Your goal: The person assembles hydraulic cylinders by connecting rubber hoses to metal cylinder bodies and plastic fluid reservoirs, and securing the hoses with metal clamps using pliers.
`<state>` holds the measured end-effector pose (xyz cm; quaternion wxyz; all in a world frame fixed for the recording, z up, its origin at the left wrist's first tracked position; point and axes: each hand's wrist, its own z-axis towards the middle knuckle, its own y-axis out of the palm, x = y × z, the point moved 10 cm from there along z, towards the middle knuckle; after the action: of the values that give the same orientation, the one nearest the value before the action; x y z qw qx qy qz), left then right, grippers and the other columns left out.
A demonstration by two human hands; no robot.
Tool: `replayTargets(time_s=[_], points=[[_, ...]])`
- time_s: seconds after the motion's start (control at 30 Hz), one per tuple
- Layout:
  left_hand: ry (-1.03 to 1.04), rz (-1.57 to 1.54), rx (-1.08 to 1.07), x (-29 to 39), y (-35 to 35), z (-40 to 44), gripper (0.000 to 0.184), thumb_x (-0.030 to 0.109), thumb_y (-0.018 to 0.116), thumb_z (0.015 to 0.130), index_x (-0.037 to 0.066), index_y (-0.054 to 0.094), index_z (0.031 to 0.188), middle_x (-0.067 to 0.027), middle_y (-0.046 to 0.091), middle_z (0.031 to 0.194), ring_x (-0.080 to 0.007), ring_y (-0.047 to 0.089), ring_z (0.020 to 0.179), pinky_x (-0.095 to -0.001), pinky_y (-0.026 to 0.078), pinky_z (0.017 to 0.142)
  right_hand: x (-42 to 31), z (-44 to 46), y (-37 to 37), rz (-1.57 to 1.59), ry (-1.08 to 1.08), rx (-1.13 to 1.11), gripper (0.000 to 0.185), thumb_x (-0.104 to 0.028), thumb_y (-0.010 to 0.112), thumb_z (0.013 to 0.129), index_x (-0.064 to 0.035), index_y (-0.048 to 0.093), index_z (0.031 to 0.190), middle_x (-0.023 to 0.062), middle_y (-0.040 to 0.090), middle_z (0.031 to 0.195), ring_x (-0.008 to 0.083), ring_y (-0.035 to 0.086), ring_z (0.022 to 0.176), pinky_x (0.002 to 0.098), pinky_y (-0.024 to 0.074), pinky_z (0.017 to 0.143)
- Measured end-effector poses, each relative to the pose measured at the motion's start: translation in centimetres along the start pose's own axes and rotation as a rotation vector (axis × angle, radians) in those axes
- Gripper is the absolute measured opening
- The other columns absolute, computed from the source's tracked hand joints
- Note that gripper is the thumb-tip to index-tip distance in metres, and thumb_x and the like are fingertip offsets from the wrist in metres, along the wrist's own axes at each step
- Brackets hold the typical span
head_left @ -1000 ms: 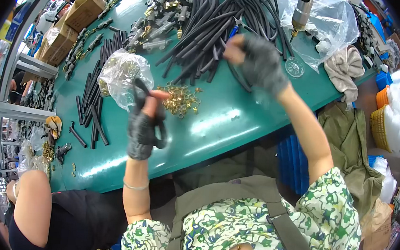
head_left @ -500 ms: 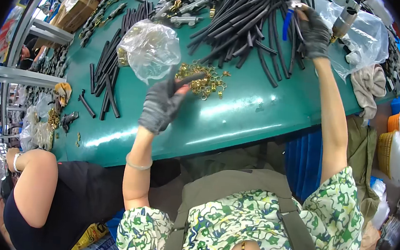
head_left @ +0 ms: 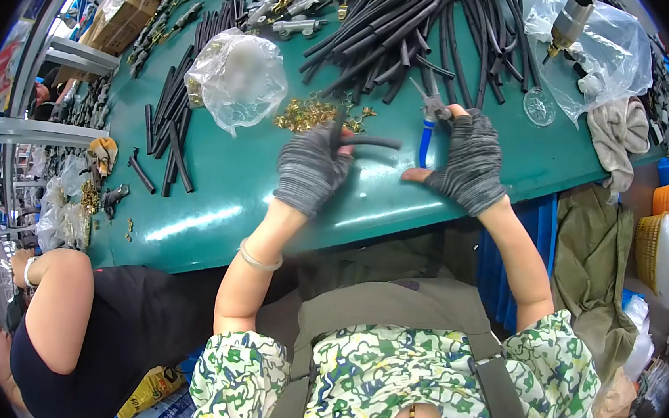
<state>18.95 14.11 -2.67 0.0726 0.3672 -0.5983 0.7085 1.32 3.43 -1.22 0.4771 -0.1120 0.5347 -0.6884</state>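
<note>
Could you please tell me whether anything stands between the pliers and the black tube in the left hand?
Nothing visible does: only bare green table shows between the blue-handled pliers in the right hand and the free end of the black tube in the left hand.

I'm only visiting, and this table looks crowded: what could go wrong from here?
The left hand is close to the loose brass pieces, so it might scatter them. Its bare fingertips hold a black tube; the pliers at the right hand could nip them if brought too near.
</note>
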Motion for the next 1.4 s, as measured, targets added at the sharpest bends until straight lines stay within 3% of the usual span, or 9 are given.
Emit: replayTargets(time_s=[0.2,0.3,0.33,0.43,0.57,0.83,1.23,1.33,1.4], points=[[-0.117,-0.626,-0.173,-1.2,-1.9,-0.8,0.024,0.022,0.059,0.083,0.004,0.064,0.098,0.002,0.056,0.075,-0.0098,0.051,0.067,-0.0265,0.044,0.058,-1.3,0.5,-0.1,0.087,-0.146,0.064,0.061,-0.021,0.062,0.072,0.0011,0.038,0.124,0.0212,0.049,0.103,0.0348,0.05,0.097,0.0415,0.0426,0.087],[-0.315,-1.17,-0.168,-3.2,-1.1,-1.2,0.028,0.02,0.059,0.082,0.002,0.061,0.104,-0.0029,0.055,0.08,-0.007,0.044,0.058,-0.0222,0.037,0.052,1.0,0.7,-3.6,0.461,-0.028,0.263,0.066,-0.02,0.06,0.075,0.0018,0.033,0.131,0.0198,0.05,0.106,0.0321,0.053,0.094,0.0387,0.0443,0.085],[-0.355,-1.334,-0.163,-3.3,-0.6,-1.0,0.026,0.017,0.057,0.085,0.002,0.057,0.106,-0.0069,0.056,0.089,-0.0096,0.049,0.062,-0.0231,0.041,0.053,2.1,1.0,-2.2,0.758,0.144,0.13,0.067,-0.021,0.059,0.078,0.0005,0.031,0.135,0.0171,0.054,0.104,0.0293,0.056,0.09,0.036,0.0453,0.083],[-0.54,-1.614,-0.144,-2.5,1.1,-0.3,0.024,0.013,0.056,0.087,0.002,0.057,0.108,-0.0074,0.056,0.089,-0.0114,0.05,0.065,-0.0244,0.043,0.054,0.7,0.0,0.7,0.738,0.187,-0.234,0.061,-0.02,0.058,0.078,-0.0011,0.037,0.132,0.0139,0.057,0.099,0.0259,0.057,0.088,0.0348,0.0457,0.083],[-0.492,-1.834,-0.281,-1.5,3.4,0.6,0.033,0.016,0.062,0.085,0.003,0.054,0.114,-0.0039,0.054,0.081,-0.0122,0.051,0.065,-0.0239,0.046,0.054,-3.1,0.5,-2.8,0.361,-0.099,-0.019,0.064,-0.017,0.066,0.064,-0.0044,0.046,0.124,0.0143,0.058,0.096,0.0301,0.058,0.088,0.0368,0.0476,0.081],[-0.57,-1.852,-0.41,0.5,5.0,0.4,0.021,0.015,0.055,0.088,0.004,0.055,0.106,-0.0015,0.052,0.077,-0.0107,0.047,0.062,-0.0251,0.042,0.054,-4.3,1.0,-2.8,0.071,-0.321,-0.049,0.07,-0.018,0.07,0.051,-0.0083,0.048,0.117,0.0125,0.054,0.103,0.0309,0.053,0.094,0.0408,0.0443,0.083],[-0.512,-1.709,-0.462,1.6,5.2,-0.3,0.024,0.022,0.055,0.09,0.003,0.054,0.103,-0.0024,0.055,0.079,-0.0092,0.048,0.062,-0.0243,0.041,0.054,-4.3,1.0,-1.1,0.279,-0.248,-0.294,0.057,-0.017,0.065,0.065,-0.005,0.046,0.117,0.0167,0.053,0.099,0.0338,0.055,0.091,0.0408,0.0465,0.08],[-0.515,-1.449,-0.362,0.5,4.3,-0.3,0.033,0.032,0.054,0.091,0.004,0.056,0.109,-0.0018,0.056,0.08,-0.0081,0.048,0.063,-0.0234,0.041,0.055,-3.9,0.6,-0.6,0.32,-0.211,-0.283,0.054,-0.013,0.062,0.068,-0.0034,0.045,0.118,0.0191,0.053,0.096,0.0352,0.057,0.087,0.0407,0.0477,0.076],[-0.269,-1.033,-0.18,0.3,1.0,0.5,0.039,0.037,0.053,0.091,0.005,0.057,0.114,-0.0007,0.056,0.079,-0.007,0.048,0.064,-0.0223,0.04,0.056,-3.5,0.3,-0.4,0.358,-0.189,-0.267,0.051,-0.012,0.061,0.07,-0.0026,0.045,0.118,0.0199,0.054,0.093,0.0358,0.058,0.083,0.0407,0.0485,0.074]])
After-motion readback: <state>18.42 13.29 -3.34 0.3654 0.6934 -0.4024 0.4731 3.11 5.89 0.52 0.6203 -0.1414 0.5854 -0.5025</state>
